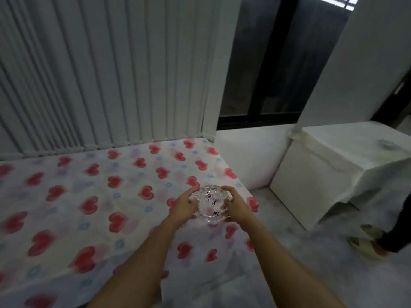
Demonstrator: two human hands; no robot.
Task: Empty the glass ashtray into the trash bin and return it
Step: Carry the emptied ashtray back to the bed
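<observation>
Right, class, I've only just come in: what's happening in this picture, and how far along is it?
A person holds a glass ashtray between both bare hands, the left hand and right hand cupping its sides over the corner of a bed with a heart-patterned sheet. Dark specks show inside the glass, so it does not look emptied yet. No trash bin is in view. A white cabinet stands to the right, with someone else's feet beside it.

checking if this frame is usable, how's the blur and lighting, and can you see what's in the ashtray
Head view: dim, flat indoor light, no glare. Motion blur smears the heart sheet, worst at the lower left. Wide-angle bending curves the blinds. The ashtray, held between the left hand and right hand, is fairly sharp, with dark specks inside. No bin in view.
</observation>
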